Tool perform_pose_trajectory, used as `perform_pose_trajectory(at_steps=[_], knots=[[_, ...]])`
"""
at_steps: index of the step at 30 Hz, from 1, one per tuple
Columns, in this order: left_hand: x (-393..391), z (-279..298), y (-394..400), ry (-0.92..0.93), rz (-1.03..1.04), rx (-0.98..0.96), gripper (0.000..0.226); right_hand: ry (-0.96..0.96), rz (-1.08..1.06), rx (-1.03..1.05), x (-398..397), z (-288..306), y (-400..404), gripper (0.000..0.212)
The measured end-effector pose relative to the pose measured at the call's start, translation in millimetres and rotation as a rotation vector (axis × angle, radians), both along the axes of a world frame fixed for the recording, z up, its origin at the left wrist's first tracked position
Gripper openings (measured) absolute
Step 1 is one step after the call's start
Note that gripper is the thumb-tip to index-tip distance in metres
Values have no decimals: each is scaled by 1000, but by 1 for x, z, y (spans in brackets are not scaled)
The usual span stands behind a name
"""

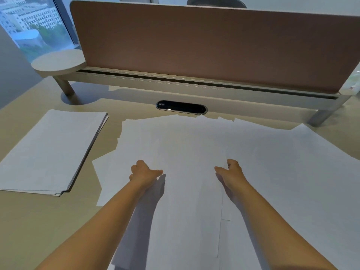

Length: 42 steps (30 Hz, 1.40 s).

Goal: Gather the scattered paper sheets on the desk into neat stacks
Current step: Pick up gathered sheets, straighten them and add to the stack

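Both hands reach out over the loose white paper sheets (185, 145) spread across the middle of the desk (23, 221). The left hand (143, 172) lies on the paper with its fingers curled under and its thumb stretched toward the right; whether it pinches a sheet cannot be told. The right hand (230, 170) mirrors it, fingers bent at a sheet edge, thumb pointing left, grip likewise unclear. The two hands sit apart with bare paper between them.

One gathered stack (48, 151) lies on the left, its edges nearly square, a strip of bare desk between it and the loose spread. The loose sheets overlap too much to count; their corners stick out unevenly along the far and left edges, and they run off the right and near borders of the view. At the far side stand one brown divider panel (204, 47) and one dark oval cable port (181, 107), which the far sheets just reach. Open desk shows at the near left
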<state>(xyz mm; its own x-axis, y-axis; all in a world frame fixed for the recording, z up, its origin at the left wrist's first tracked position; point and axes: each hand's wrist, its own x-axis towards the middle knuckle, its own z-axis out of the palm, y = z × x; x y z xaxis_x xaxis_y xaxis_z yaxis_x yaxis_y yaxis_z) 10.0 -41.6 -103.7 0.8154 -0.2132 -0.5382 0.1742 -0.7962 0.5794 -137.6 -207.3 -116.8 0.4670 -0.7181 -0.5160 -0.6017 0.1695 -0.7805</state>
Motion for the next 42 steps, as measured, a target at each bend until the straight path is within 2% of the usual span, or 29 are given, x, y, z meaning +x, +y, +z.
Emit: perform_pose_trajectory(at_steps=[3,5,11,13,16,18,21,25,27,29,32,34,37,39,42], knots=[[1,2,14,-2,25,-30,63,293,2,-218,-13,8,-2,65],[0,0,23,4,5,-25,59,347,-13,-229,-24,9,0,64],[-16,-2,30,42,-28,-90,53,116,-53,-14,-19,-1,28,62],[-18,-2,33,69,-10,-160,37,99,-45,-5,-14,-5,33,49],[-16,-1,43,79,26,-200,11,13,-29,114,-12,-5,38,32],[-12,-2,52,45,23,-162,14,44,26,95,-11,-5,42,14],[-7,-2,63,-36,15,-127,18,82,83,13,-6,-3,49,27],[-4,0,69,-24,55,-276,26,27,97,-67,-6,2,53,35],[0,-1,68,27,100,-355,32,4,80,-71,-10,4,48,33],[3,-4,64,38,148,-379,38,-5,57,-62,-15,8,42,22],[8,-8,57,54,232,-407,28,47,66,-63,-20,10,35,30],[11,-12,53,-6,240,-366,28,87,53,-66,-23,9,32,27],[15,-17,53,-87,164,-256,34,100,-5,-73,-24,-1,27,22],[17,-14,53,-58,68,-196,34,100,-66,-119,-23,-3,22,31],[20,-5,56,62,-193,-49,34,102,-134,-177,-18,-3,16,35]])
